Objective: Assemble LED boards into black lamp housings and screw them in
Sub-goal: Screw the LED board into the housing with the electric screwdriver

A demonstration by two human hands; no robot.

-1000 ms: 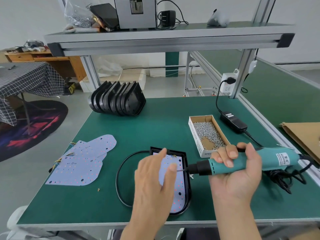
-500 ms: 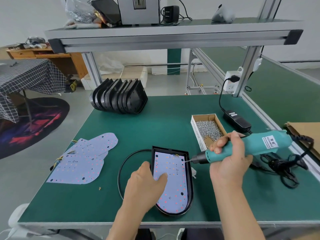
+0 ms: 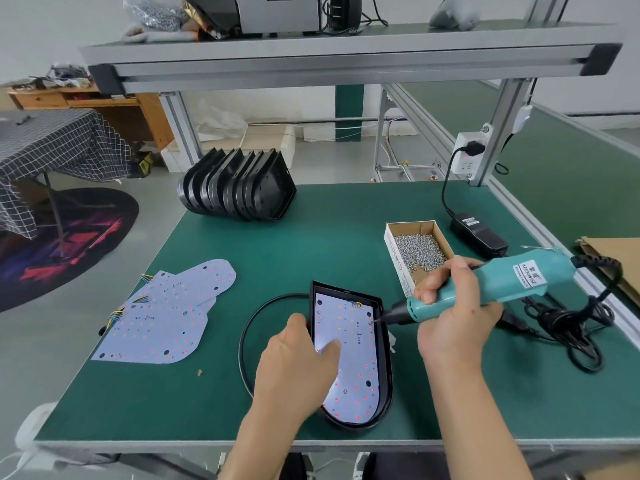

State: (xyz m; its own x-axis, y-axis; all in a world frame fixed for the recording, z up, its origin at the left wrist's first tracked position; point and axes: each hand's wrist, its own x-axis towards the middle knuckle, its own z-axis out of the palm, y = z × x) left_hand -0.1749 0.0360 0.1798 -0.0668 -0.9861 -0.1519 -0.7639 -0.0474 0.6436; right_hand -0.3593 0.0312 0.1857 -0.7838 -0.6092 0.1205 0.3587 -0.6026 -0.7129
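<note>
Now, taking the lamp housing [image 3: 386,393] on the table [image 3: 311,244] as landmark: spare LED boards [image 3: 162,317] lie well to its left. The left hand [image 3: 294,372] rests on its left rim, fingers loosely extended, a fingertip pressing the LED board [image 3: 349,362] seated inside; that pressure should hold until the screw bites. From the housing's right, the right hand [image 3: 453,317] grips the screwdriver [image 3: 491,289], bit at the board's upper right hole. Tilting it more upright should prevent cam-out.

We see a matt green table mat [image 3: 311,244], glossy black plastic housings [image 3: 239,188], a cardboard box [image 3: 394,251], and perhaps metal screws [image 3: 419,251].
</note>
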